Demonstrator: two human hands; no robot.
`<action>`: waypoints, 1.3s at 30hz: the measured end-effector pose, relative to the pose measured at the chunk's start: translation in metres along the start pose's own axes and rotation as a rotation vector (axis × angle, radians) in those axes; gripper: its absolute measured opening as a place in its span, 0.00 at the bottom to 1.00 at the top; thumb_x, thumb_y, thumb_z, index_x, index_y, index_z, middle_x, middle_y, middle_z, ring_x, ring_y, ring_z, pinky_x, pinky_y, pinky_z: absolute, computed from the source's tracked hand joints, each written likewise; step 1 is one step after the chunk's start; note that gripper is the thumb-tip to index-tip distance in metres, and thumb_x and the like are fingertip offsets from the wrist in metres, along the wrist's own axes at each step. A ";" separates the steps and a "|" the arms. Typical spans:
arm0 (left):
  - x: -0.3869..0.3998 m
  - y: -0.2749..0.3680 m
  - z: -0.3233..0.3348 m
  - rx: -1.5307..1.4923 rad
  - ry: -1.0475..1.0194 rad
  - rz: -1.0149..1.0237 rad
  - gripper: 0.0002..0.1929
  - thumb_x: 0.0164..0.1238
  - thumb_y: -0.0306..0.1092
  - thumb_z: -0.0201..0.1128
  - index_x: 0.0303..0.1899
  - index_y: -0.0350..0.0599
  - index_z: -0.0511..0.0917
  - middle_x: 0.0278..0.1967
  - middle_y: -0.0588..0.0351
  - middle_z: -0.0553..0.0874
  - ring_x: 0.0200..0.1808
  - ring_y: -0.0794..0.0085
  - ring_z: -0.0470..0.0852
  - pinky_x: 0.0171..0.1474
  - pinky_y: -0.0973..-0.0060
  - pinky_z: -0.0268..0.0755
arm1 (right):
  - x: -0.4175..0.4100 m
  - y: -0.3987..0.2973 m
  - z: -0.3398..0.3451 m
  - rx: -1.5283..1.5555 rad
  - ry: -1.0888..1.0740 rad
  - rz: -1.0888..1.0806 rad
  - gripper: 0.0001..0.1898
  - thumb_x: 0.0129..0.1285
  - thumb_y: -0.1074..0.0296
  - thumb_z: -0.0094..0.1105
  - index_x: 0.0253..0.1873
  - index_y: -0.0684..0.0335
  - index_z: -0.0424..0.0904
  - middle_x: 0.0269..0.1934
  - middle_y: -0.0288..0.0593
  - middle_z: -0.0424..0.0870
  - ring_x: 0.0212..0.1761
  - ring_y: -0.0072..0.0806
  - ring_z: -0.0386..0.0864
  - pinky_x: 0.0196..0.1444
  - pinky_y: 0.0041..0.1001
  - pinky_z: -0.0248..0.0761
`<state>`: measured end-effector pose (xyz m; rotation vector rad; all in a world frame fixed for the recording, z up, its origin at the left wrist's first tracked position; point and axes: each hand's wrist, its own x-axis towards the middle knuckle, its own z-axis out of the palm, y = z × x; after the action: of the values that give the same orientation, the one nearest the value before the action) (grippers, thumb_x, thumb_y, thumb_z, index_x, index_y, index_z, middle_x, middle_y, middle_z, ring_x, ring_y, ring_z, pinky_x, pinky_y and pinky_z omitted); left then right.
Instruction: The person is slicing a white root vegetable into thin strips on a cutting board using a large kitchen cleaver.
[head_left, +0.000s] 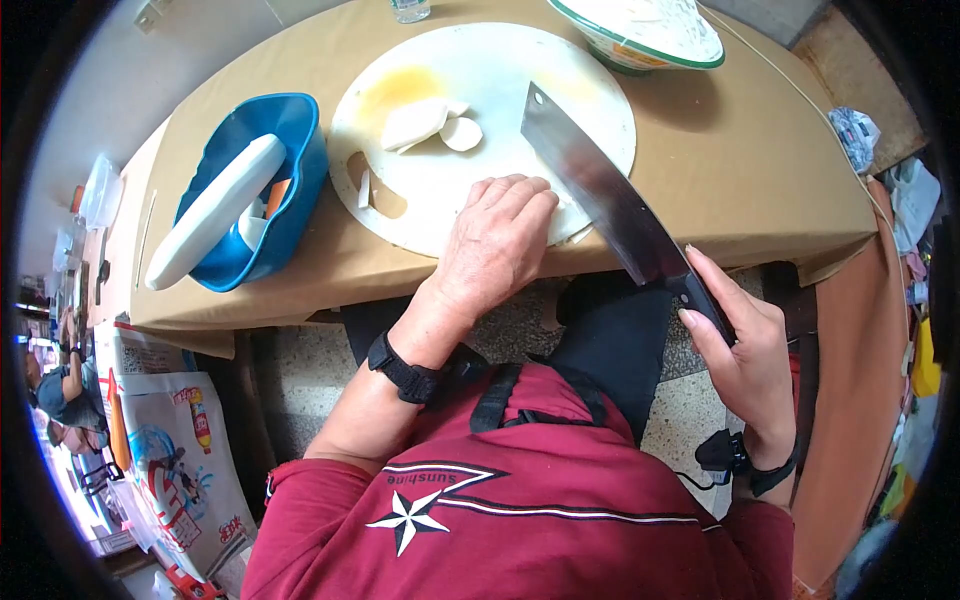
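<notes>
My left hand (499, 236) is curled over the near right part of a round white cutting board (517, 56). Its fingertips press on white radish slices (564, 204), mostly hidden beneath the hand. In my right hand (742, 345) is the black handle of a long cleaver (592, 180). The blade slants up and left across the board's right side, beside my left fingers, with its tip above the board. Farther back on the board lies a small heap of cut white radish pieces (416, 124). A thin strip (364, 189) lies at the board's handle hole.
Left of the board stands a blue plastic basin (300, 135) with a long peeled white radish (217, 210) jutting over its rim. A green-rimmed bowl (637, 56) heaped with white shreds stands back right. A plastic bottle (410, 9) stands behind the board. The table edge (285, 319) curves before me.
</notes>
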<state>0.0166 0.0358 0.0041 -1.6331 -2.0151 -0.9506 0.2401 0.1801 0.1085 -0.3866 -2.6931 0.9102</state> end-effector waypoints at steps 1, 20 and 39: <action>0.000 0.000 -0.001 0.007 -0.013 -0.009 0.13 0.59 0.22 0.66 0.47 0.40 0.80 0.47 0.50 0.84 0.50 0.56 0.83 0.55 0.62 0.73 | -0.001 0.000 0.000 0.000 -0.001 0.001 0.25 0.62 0.78 0.64 0.65 0.71 0.74 0.48 0.61 0.85 0.46 0.49 0.87 0.49 0.34 0.78; -0.009 -0.001 -0.003 -0.010 0.060 0.027 0.14 0.58 0.22 0.68 0.48 0.38 0.81 0.46 0.49 0.85 0.51 0.55 0.83 0.55 0.62 0.74 | -0.009 -0.002 -0.003 0.018 -0.034 -0.026 0.27 0.61 0.79 0.64 0.67 0.68 0.74 0.42 0.53 0.86 0.34 0.34 0.84 0.39 0.28 0.76; -0.008 0.000 -0.002 0.002 0.068 0.054 0.14 0.56 0.22 0.69 0.46 0.36 0.82 0.44 0.50 0.85 0.49 0.58 0.84 0.53 0.62 0.75 | -0.007 -0.004 -0.009 -0.054 -0.116 -0.067 0.26 0.65 0.74 0.62 0.68 0.66 0.72 0.37 0.55 0.83 0.35 0.48 0.84 0.38 0.37 0.76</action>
<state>0.0188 0.0284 0.0000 -1.6230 -1.9171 -0.9708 0.2492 0.1796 0.1160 -0.2607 -2.8226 0.8675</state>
